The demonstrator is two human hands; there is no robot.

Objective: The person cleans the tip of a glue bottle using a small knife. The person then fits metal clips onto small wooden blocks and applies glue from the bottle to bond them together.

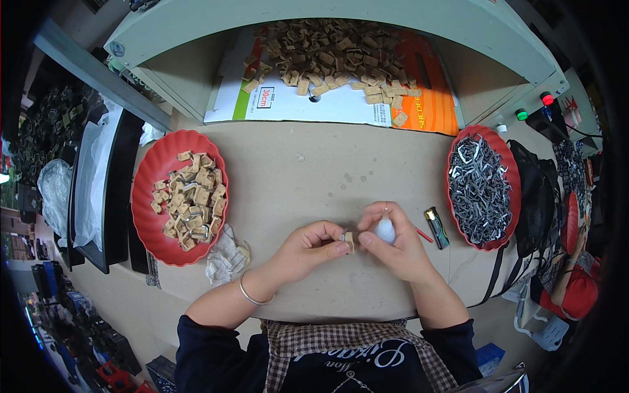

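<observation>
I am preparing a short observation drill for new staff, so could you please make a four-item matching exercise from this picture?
Column one:
1. Left hand
2. Right hand
3. Crumpled white tissue
4. Bent metal pieces

Column two:
A. Heaped in the right red bowl
B. Holding a pale-blue squeeze bottle
C. On the table beside the left red bowl
D. Pinching a tan block

Pairs: 1-D, 2-B, 3-C, 4-A

On the bench point(288, 164) I count two red scalloped bowls point(145, 190), one thin red stick point(424, 235), one green-and-black cylinder point(438, 229), one crumpled cloth point(225, 261). In my two hands point(304, 249): one squeeze bottle point(385, 231), one tan piece point(350, 242). Other tan pieces point(200, 196), bent metal clips point(480, 187): many, too overlapped to tally.
</observation>
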